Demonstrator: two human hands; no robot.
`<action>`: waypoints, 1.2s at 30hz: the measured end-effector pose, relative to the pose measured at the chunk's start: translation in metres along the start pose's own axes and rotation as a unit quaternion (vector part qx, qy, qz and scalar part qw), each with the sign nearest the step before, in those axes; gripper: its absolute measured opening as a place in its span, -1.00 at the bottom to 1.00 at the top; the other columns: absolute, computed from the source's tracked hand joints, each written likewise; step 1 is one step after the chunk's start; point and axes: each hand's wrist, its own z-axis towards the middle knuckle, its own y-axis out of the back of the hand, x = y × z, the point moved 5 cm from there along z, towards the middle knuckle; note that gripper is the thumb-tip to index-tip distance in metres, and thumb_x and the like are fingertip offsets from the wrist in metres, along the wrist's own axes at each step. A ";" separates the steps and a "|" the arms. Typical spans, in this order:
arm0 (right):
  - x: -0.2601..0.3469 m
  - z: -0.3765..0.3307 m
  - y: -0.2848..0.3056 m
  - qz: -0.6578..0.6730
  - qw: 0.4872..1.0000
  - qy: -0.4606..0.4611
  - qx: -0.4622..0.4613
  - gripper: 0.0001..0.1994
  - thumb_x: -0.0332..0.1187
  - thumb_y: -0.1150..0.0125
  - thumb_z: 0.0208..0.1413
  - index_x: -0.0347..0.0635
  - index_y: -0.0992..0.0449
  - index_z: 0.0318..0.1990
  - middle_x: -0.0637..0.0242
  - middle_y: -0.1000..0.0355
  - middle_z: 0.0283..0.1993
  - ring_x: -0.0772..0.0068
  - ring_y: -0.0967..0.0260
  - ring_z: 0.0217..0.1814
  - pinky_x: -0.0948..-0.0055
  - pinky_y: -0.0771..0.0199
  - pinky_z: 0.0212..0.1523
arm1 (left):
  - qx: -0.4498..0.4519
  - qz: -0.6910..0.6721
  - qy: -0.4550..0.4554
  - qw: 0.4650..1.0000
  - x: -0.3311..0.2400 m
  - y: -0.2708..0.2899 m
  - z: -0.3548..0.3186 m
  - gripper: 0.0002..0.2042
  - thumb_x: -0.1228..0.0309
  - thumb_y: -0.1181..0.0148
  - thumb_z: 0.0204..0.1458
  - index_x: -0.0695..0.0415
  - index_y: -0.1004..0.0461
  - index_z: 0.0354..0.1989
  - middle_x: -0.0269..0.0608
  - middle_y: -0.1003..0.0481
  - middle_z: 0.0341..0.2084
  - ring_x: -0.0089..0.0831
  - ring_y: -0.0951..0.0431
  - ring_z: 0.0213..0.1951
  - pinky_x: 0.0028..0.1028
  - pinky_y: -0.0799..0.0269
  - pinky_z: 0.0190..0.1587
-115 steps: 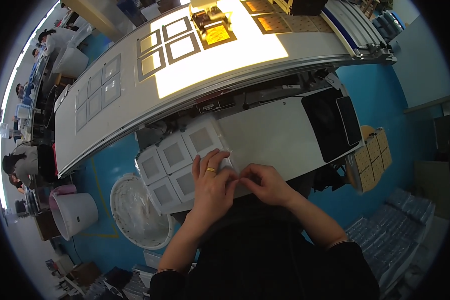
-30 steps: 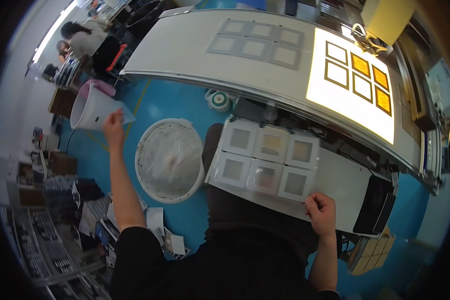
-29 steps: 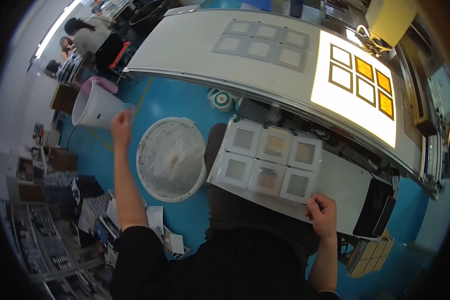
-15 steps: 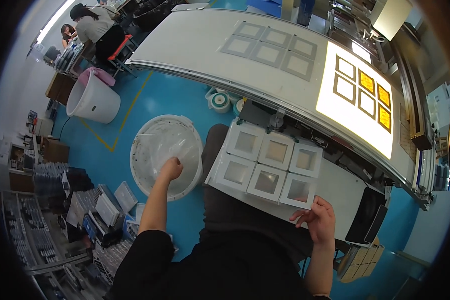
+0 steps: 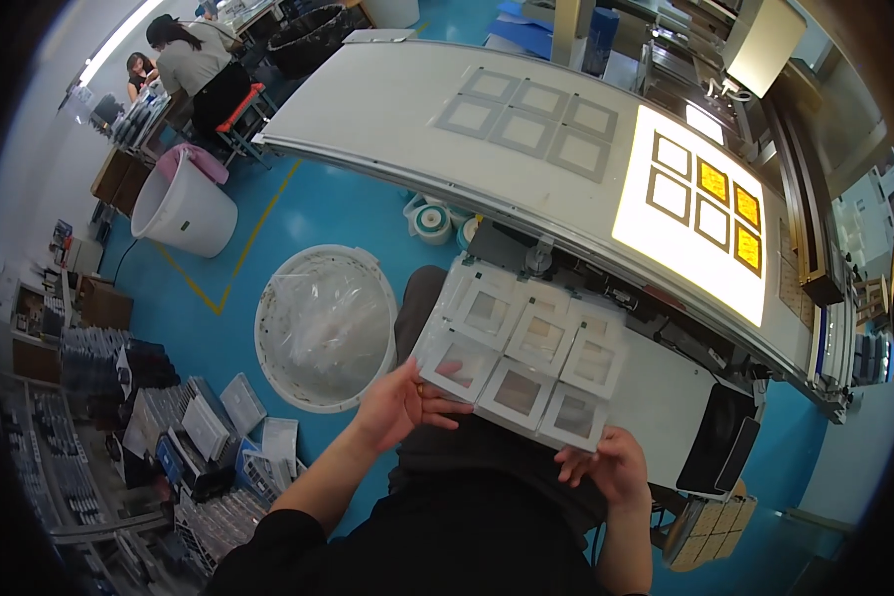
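A translucent sheet with white square frames (image 5: 531, 429) and clear windows is tilted up at its near edge, over a similar set of frames below. My left hand (image 5: 395, 405) is at its near left corner. The thumb lies by the edge, one finger shows through the nearest window, and the others reach along the front edge. At the near right corner, my right hand (image 5: 614, 467) pinches the sheet between thumb and fingers. The far part of the sheet lies over the grey-white side table (image 5: 656, 397).
A white round bin (image 5: 260, 343) with crumpled clear film stands left of my knee. Beyond the side table runs a long white bench (image 5: 368, 94) with a lit panel (image 5: 641, 233). Stacked trays (image 5: 209, 427) crowd the lower left; people (image 5: 194, 70) sit far left.
My left hand has moved from over the bin to the sheet's near left corner. The sheet's near edge has come toward me, with my right hand still at its corner.
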 end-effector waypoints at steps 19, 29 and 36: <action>0.068 -0.026 0.097 -0.534 0.726 0.193 -0.388 -0.81 -0.38 -0.23 0.36 -0.28 -0.50 -0.32 0.36 -0.48 -0.51 0.59 -0.39 -0.50 0.48 -0.39 -0.45 | -0.316 0.321 -0.571 0.686 -0.336 -0.018 -0.101 -0.54 0.20 0.03 0.41 0.38 -0.57 0.16 0.02 -0.64 0.07 -0.19 -0.75 -0.06 -0.31 -0.73 -0.12; 0.053 -0.027 0.086 -0.602 0.601 0.292 -0.437 -0.83 -0.38 -0.31 0.27 -0.27 -0.55 -0.35 0.25 -0.45 -0.55 0.42 -0.39 -0.53 0.39 -0.39 -0.46 | -0.195 0.100 -0.559 0.800 -0.516 -0.024 -0.004 -0.56 0.29 0.14 0.38 0.32 -0.49 0.23 0.06 -0.61 0.13 -0.07 -0.69 0.10 -0.09 -0.63 0.17; 0.052 -0.010 0.084 -0.606 0.604 0.305 -0.419 -0.83 -0.40 -0.31 0.27 -0.29 -0.54 -0.35 0.29 -0.45 -0.57 0.52 -0.39 -0.56 0.45 -0.38 -0.48 | -0.149 -0.043 -0.445 0.882 -0.599 0.207 0.142 -0.58 0.39 0.28 0.35 0.30 -0.43 0.20 0.21 -0.56 0.15 0.17 -0.59 0.19 0.25 -0.44 0.31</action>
